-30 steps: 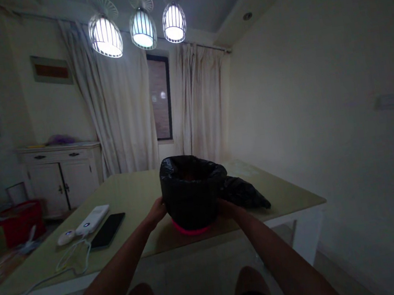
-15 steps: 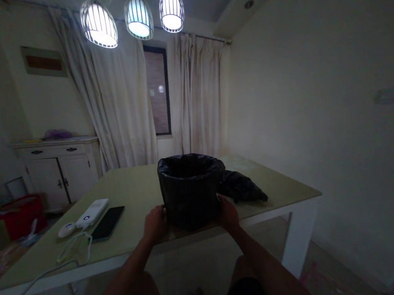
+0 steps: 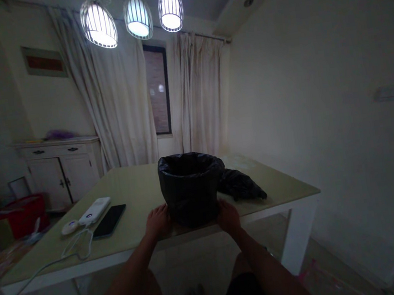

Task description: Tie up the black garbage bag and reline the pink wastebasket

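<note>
A round bin lined with a black garbage bag [image 3: 191,194] stands upright at the table's near edge, the bag folded over its rim. The bag covers its whole outside. Low on its left side, my left hand [image 3: 159,221] is closed against the bag, its fingertips partly hidden. My right hand [image 3: 227,215] grips the lower right side in the same way, fingers mostly out of sight behind the bag. A crumpled piece of black plastic bag [image 3: 241,185] lies on the table, just right of the bin.
On the left of the table [image 3: 132,185] lie a dark phone [image 3: 109,221], a white power bank [image 3: 95,210] and a white cable [image 3: 52,264] running off the edge. A white cabinet [image 3: 63,177] and a red bag [image 3: 31,213] stand beyond. A wall [image 3: 300,80] rises on the right.
Both hands have slid slightly lower and inward along the bin's sides. The bin stays in almost the same place. The view has shifted a little.
</note>
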Demonstrator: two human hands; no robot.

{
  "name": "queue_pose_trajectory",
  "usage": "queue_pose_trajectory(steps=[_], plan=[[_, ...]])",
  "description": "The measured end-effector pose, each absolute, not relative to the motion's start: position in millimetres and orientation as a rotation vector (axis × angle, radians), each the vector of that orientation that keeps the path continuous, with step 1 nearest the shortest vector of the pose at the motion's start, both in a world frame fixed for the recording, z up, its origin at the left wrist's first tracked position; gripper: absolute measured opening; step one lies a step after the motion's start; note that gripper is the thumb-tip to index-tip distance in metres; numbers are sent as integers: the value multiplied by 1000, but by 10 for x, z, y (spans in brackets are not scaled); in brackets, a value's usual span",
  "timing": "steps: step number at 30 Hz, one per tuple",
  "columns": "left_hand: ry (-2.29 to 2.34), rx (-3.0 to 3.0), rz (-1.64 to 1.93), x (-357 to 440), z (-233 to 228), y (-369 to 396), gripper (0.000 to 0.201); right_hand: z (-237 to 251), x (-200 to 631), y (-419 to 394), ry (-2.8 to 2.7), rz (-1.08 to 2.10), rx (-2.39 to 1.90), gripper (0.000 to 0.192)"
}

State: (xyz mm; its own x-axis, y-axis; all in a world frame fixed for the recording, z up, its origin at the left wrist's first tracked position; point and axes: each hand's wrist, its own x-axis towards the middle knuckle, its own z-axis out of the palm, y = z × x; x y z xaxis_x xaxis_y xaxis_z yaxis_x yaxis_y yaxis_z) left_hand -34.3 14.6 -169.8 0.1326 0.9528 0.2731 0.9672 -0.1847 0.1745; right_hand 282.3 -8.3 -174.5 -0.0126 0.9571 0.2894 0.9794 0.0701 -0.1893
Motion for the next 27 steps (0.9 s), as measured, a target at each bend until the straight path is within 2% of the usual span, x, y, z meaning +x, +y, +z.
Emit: queue_pose_trajectory(steps=[18,27], plan=[[-2054,-2271,-359,-298,-1648,90,61,-1746,2845,-108,-2082,-120,-1939,67],[-2029,-2239,-340,-334,-1686,96,59,-1750,2850,-111,-2104,-140,-1910,67]])
